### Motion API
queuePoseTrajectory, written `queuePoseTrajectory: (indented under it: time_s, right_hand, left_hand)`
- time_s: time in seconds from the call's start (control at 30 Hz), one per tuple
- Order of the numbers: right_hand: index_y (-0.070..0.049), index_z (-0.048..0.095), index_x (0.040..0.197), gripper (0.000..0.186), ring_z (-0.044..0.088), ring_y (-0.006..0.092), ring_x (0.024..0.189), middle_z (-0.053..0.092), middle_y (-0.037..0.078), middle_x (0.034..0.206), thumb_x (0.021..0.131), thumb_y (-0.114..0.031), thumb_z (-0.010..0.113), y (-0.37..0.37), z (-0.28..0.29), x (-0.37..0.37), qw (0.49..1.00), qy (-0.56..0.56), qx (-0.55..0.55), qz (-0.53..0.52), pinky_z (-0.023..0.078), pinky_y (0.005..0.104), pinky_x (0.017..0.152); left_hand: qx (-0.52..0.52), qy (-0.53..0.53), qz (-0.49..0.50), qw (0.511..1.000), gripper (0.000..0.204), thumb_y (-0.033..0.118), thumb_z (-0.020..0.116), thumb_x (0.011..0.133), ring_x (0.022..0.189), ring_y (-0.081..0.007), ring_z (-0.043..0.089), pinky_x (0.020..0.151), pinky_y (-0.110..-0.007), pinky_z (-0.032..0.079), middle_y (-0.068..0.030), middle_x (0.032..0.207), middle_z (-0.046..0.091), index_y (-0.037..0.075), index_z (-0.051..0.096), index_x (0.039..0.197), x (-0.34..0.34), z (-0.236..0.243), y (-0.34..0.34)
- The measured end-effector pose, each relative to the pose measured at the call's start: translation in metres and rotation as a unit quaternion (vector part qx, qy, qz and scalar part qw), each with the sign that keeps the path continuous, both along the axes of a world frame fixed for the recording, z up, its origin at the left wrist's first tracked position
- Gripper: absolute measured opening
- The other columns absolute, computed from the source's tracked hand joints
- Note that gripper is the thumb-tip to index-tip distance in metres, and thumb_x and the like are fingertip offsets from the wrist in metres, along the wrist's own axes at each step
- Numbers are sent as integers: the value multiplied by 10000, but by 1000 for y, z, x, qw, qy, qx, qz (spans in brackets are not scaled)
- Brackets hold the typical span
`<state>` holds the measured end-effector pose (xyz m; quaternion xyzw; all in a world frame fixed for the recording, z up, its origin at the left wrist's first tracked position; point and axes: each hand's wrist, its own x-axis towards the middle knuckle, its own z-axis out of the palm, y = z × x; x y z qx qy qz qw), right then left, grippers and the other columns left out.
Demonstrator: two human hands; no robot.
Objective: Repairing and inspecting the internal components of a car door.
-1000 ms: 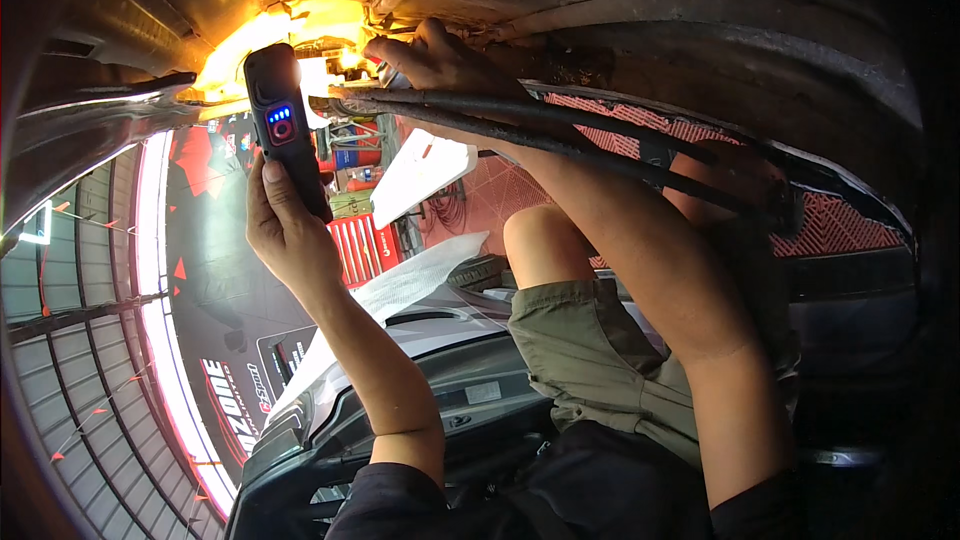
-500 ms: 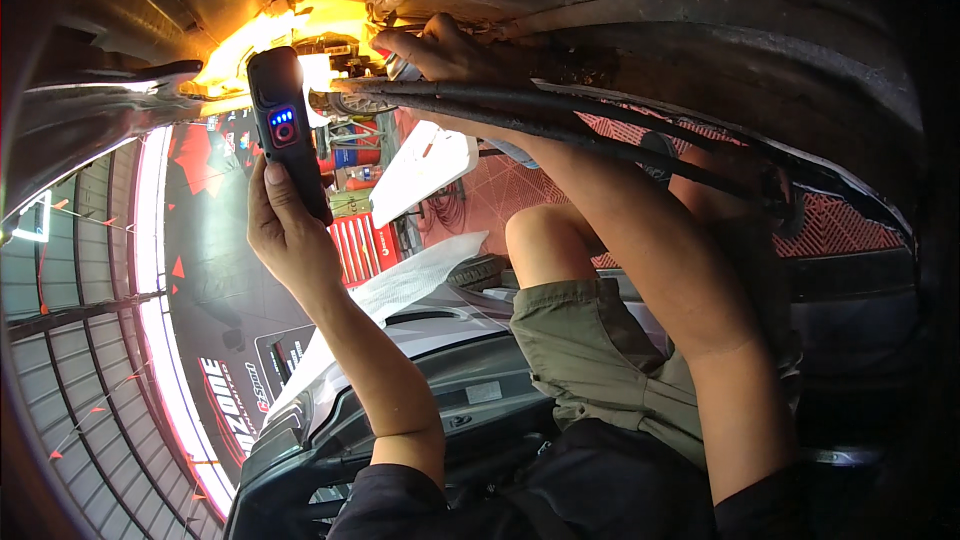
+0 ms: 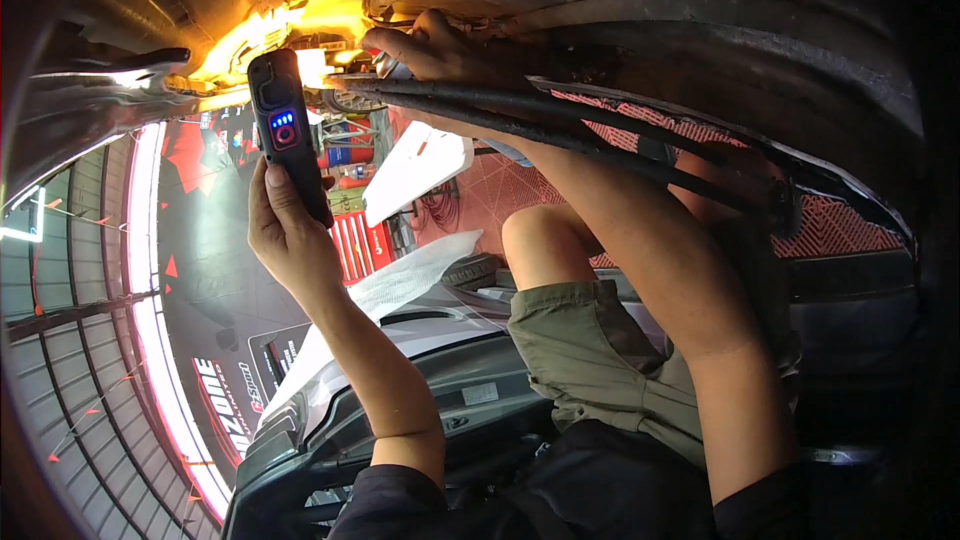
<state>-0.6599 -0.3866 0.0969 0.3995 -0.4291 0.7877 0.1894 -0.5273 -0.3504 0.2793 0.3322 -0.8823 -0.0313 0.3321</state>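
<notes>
My left hand [image 3: 290,225] is wrapped round a black handheld work light [image 3: 287,155], held upright with small blue lights and a round button on its side. Its beam throws a bright yellow glow on the metal panel [image 3: 330,15] above. At the right, my right hand [image 3: 430,48] reaches up into this lit space behind two dark rods [image 3: 480,105]. The fingers are bent and closed about something with a greyish surface, mostly hidden by the hand and glare; I cannot make out its kind.
Dark curved body panels [image 3: 680,25] arch overhead and down the right side. Below lie a vehicle with black trim [image 3: 420,370], a red tool cabinet [image 3: 360,245], a white panel [image 3: 420,170] and red floor tiles [image 3: 500,190]. A bright light strip [image 3: 150,270] runs along the left.
The view has shifted slightly. My right hand has moved a little up and left near the glowing area. My left hand keeps the work light in nearly the same place.
</notes>
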Motion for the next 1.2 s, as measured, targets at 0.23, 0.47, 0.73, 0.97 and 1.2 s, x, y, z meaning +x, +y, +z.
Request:
queuePoseTrajectory:
  time_s: [0.23,0.47,0.73,0.97,1.2]
  right_hand:
    - [-151,539,1377,581,545,303,894,519,148,991,837,-148,750,14,9,-1,998,-42,-10,45,517,389,741]
    - [-194,542,1383,585,552,305,959,528,152,1074,834,-185,744,7,-5,1,996,5,77,-46,524,416,774]
    - [-222,554,1377,612,601,303,951,538,132,1071,811,-297,774,5,-7,9,996,6,68,-52,540,427,755]
    - [-128,551,1351,710,594,357,960,612,208,1009,822,-566,731,9,-23,3,969,-133,139,155,511,481,841]
    - [-199,485,1458,825,559,348,912,503,225,1080,816,-683,671,-12,-40,4,976,-108,92,165,485,437,826]
  left_hand:
    - [-8,10,-8,1000,406,340,519,1069,539,-29,511,481,-195,348,-64,739,696,8,625,1276,3,-1,-4]
    - [2,1,1,1000,396,328,518,1070,572,-40,559,489,-194,366,-54,767,690,6,630,1271,1,-4,-3]
    - [-23,-13,-1,1000,404,324,511,1073,643,-84,648,485,-212,395,-64,810,699,-9,628,1271,1,-8,-3]
    - [-6,5,-8,1000,422,345,522,1067,556,-38,544,481,-198,354,-74,764,702,-1,618,1289,2,-5,-2]
    - [-2,1,-11,1000,412,332,515,1071,573,-36,560,488,-191,367,-65,773,705,-2,616,1289,-1,-4,3]
